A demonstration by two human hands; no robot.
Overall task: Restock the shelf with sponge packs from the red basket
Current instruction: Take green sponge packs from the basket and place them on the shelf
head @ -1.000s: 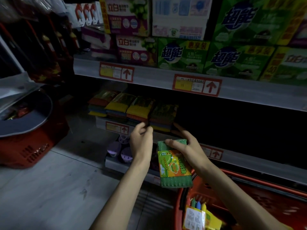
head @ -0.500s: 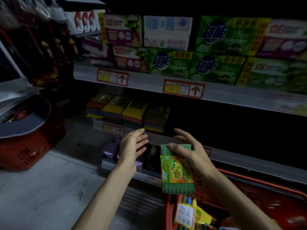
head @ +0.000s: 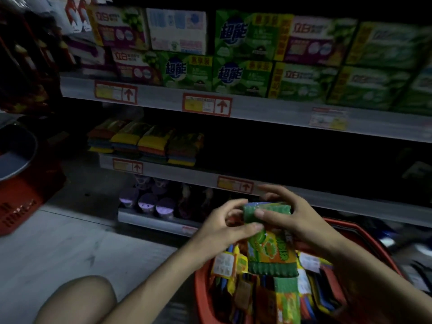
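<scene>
At far left on the floor: a second red basket (head: 21,199), well apart from my work. Middle shelf (head: 187,175), left end: stacked sponge packs (head: 145,143) in four side-by-side piles. The shelf to their right is too dark to read; I judge the next slot lies just beside that stack.

Left hand (head: 222,230): thumb and fingers pinch the upper left edge of the green sponge pack (head: 268,249). The pack is upright, label toward me, held above the red basket (head: 202,300), not yet on the shelf.

Right hand (head: 301,220): thumb pressed on the pack's top front, fingers curled behind it. The two-handed hold looks meant to square the floppy wrapper before laying it flat. The red basket sits below my wrists, crowded with more packs, close to the shelf so reaches stay short.
</scene>
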